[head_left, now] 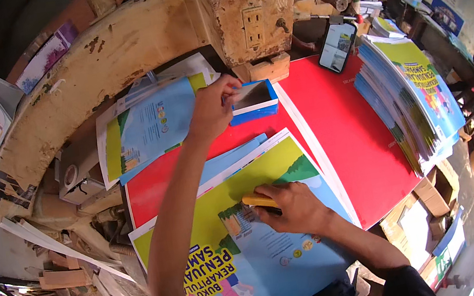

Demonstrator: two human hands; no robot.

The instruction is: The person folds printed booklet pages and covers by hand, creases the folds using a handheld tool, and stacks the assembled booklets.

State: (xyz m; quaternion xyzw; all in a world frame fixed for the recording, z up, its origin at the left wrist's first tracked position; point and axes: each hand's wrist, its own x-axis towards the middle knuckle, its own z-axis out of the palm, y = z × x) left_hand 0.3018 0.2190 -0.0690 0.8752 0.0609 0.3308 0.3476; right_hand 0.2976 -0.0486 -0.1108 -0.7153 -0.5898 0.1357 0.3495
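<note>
Printed cover sheet lies nearest the person on the large backing sheet, right hand on it with a tool under the fingers. Left hand further back, touching a small box. Loose covers left of the box. Stack of booklets at right. Phone propped behind, right of the machine block.

Small blue-and-white box with dark top face on red sheet under left hand; upright phone screen, lit, at sheet's far edge; brown cardboard cartons at lower right below fanned stack of blue-green printed covers.
</note>
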